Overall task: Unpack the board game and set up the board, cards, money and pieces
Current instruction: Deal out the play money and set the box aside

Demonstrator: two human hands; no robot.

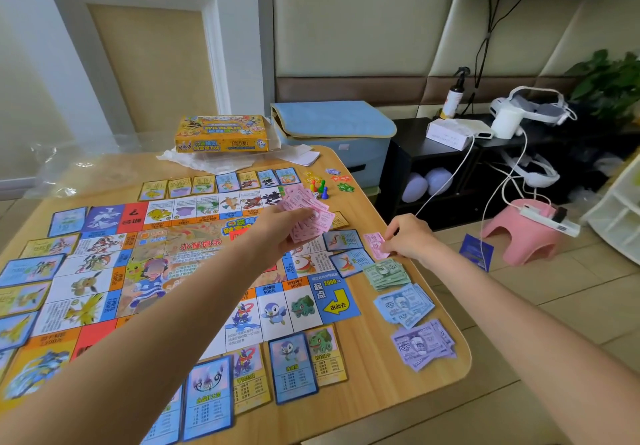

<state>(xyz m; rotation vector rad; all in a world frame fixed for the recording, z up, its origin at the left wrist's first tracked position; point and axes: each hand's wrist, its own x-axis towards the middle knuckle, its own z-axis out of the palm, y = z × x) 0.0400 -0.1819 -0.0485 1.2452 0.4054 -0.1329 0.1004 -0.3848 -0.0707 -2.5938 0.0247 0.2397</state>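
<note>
Two bare forearms, no sleeves in view

The left hand (289,228) and right hand (410,238) wear no gloves, rings, watches or bands; both arms show uncovered from wrist to frame edge.

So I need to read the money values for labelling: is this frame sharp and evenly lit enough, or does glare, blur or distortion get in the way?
Head view: soft even daylight, no harsh shadows; slight sheen on the clear plastic wrap; wide-angle bending at the edges; pink notes in the left hand are motion-soft, and the purple notes read only partly.
</note>
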